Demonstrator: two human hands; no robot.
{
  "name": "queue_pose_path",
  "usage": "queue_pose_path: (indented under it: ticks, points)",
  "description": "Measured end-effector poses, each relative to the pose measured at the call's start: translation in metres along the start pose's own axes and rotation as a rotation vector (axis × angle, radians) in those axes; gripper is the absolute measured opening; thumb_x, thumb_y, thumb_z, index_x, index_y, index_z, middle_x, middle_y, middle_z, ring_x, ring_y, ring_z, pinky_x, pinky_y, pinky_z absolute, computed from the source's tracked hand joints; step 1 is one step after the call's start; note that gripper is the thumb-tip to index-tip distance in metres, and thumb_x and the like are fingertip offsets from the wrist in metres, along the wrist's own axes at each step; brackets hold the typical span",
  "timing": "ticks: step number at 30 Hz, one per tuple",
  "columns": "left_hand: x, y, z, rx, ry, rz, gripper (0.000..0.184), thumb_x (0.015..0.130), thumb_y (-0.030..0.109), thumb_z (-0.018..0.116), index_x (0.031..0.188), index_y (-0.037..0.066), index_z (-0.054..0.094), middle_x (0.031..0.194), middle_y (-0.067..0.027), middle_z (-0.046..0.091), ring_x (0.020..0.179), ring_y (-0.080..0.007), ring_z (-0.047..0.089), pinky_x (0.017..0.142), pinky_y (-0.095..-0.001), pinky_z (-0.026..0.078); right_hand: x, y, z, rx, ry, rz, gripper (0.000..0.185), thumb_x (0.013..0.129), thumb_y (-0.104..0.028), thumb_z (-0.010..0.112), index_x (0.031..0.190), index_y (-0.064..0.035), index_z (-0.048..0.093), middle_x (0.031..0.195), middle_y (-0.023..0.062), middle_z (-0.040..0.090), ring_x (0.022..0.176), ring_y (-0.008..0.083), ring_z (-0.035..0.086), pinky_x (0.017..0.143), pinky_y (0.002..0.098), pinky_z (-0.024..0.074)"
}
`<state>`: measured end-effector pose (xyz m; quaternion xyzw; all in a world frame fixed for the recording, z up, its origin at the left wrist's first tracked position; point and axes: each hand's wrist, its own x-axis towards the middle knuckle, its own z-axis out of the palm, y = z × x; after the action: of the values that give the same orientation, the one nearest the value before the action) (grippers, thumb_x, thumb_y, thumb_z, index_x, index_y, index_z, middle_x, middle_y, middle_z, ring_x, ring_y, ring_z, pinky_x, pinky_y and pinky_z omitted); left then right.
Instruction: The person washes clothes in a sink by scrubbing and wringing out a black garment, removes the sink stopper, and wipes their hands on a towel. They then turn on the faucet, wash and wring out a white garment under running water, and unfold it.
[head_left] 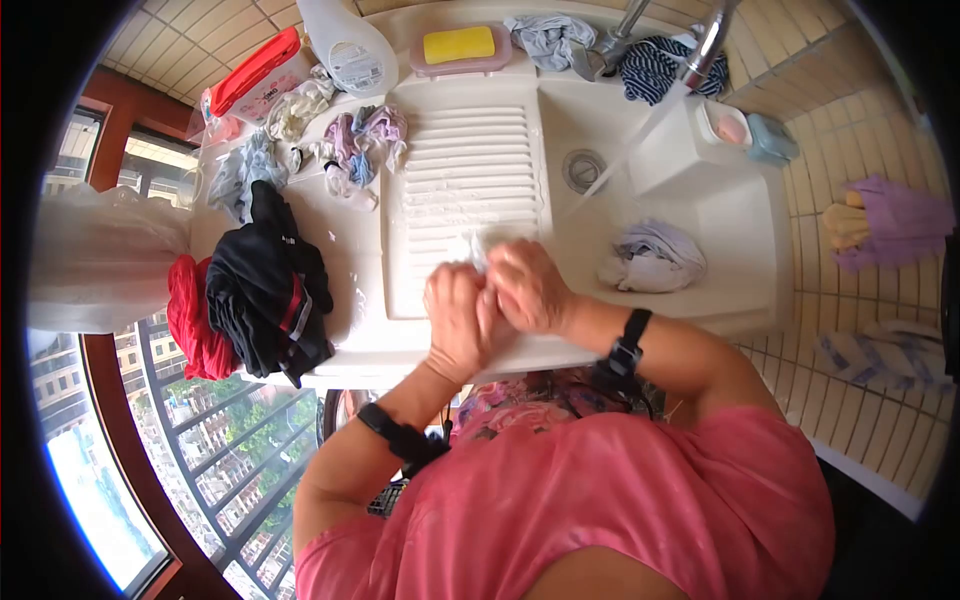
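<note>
Both of my hands are closed close together over the lower part of the ribbed washboard (470,140) of the laundry sink. Between the fingers of my left hand (457,315) and my right hand (528,285) is a small white wet cloth (472,248), mostly covered by the fingers. Its exact kind cannot be made out. Right of my hands, a bunched whitish garment (655,257) lies in the basin (735,210). Water runs from the tap (708,45) into that basin near the drain (584,171).
On the left ledge lie dark clothes (265,285), a red cloth (190,320) and several small garments (360,145). Along the back stand a red-lidded box (258,85), a white bottle (350,50) and yellow soap (459,44). A striped cloth (655,68) sits by the tap.
</note>
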<state>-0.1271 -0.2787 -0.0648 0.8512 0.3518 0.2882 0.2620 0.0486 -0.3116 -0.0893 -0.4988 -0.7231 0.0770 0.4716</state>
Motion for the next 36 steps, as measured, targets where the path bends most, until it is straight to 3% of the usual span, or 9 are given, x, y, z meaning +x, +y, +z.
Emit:
queue_pose_path:
  ticks: [4,9,11,13,16,24,28,33,36]
  points:
    - [0.065,-0.052,0.035,0.183,0.069,-0.012,0.017,0.096,0.022,0.053,0.098,0.006,0.060,0.101,-0.0180,0.058,0.097,-0.0385,0.051,0.089,-0.0503,0.038,0.037,0.044,0.017,-0.276,-0.148,0.207,0.013,0.087,-0.015,0.060,0.096,-0.0061,0.061,0.100,0.0140,0.062,0.097,0.0343,0.059,0.086,0.0492,0.0407]
    - [0.142,-0.058,0.027,0.364,0.267,-0.108,0.029,0.099,0.023,0.054,0.122,0.008,0.062,0.123,-0.0174,0.061,0.116,-0.0371,0.054,0.102,-0.0514,0.038,0.088,0.077,0.033,-0.395,0.116,0.293,0.010,0.089,-0.016,0.061,0.094,-0.0080,0.059,0.099,0.0113,0.061,0.097,0.0334,0.058,0.083,0.0487,0.0414]
    - [0.105,-0.073,0.036,0.149,0.084,-0.128,0.028,0.100,0.021,0.056,0.120,0.003,0.060,0.130,-0.0208,0.059,0.118,-0.0411,0.055,0.103,-0.0564,0.040,0.071,0.062,0.017,-0.270,0.002,0.127,0.013,0.085,-0.014,0.062,0.095,-0.0083,0.060,0.100,0.0104,0.060,0.096,0.0331,0.057,0.082,0.0474,0.0423]
    - [0.053,-0.050,0.025,0.088,0.066,0.202,0.027,0.098,0.016,0.058,0.118,-0.001,0.059,0.135,-0.0247,0.056,0.122,-0.0462,0.054,0.105,-0.0577,0.041,0.031,0.031,-0.005,-0.238,-0.070,-0.044,0.018,0.078,-0.015,0.067,0.093,-0.0090,0.061,0.101,0.0089,0.059,0.096,0.0307,0.057,0.080,0.0451,0.0432]
    - [0.031,-0.023,0.026,0.063,-0.047,0.141,0.027,0.095,0.011,0.057,0.118,-0.002,0.058,0.137,-0.0265,0.055,0.132,-0.0486,0.048,0.111,-0.0572,0.038,0.008,0.018,-0.007,-0.210,-0.122,0.024,0.011,0.077,-0.016,0.066,0.085,-0.0111,0.060,0.095,0.0071,0.060,0.094,0.0286,0.060,0.080,0.0439,0.0435]
    - [0.147,-0.084,0.045,0.161,0.137,-0.036,0.023,0.099,0.016,0.056,0.111,-0.004,0.058,0.129,-0.0313,0.058,0.118,-0.0498,0.054,0.103,-0.0543,0.043,0.096,0.088,0.024,-0.431,0.089,0.309,0.010,0.086,-0.012,0.060,0.096,-0.0118,0.061,0.098,0.0062,0.065,0.097,0.0297,0.061,0.084,0.0458,0.0429]
    - [0.048,-0.044,0.019,0.063,-0.006,0.309,0.043,0.092,0.009,0.063,0.131,-0.004,0.050,0.143,-0.0310,0.047,0.132,-0.0526,0.046,0.109,-0.0586,0.039,0.022,0.037,-0.006,-0.304,-0.007,-0.184,0.008,0.081,-0.015,0.067,0.087,-0.0102,0.063,0.114,0.0072,0.063,0.101,0.0266,0.058,0.085,0.0458,0.0435]
    - [0.094,-0.081,0.046,0.039,0.079,0.191,0.036,0.096,0.013,0.057,0.128,-0.004,0.051,0.147,-0.0285,0.047,0.133,-0.0494,0.047,0.111,-0.0576,0.038,0.068,0.071,0.020,-0.220,-0.096,0.168,0.010,0.085,-0.021,0.062,0.079,-0.0123,0.062,0.092,0.0082,0.063,0.091,0.0316,0.061,0.081,0.0471,0.0462]
    - [0.151,-0.102,0.053,0.031,0.138,0.008,0.033,0.099,0.014,0.055,0.126,-0.004,0.053,0.143,-0.0277,0.051,0.132,-0.0457,0.048,0.109,-0.0557,0.040,0.111,0.104,0.041,-0.266,0.143,0.272,0.013,0.087,-0.021,0.062,0.078,-0.0109,0.059,0.092,0.0111,0.063,0.090,0.0341,0.060,0.079,0.0492,0.0454]
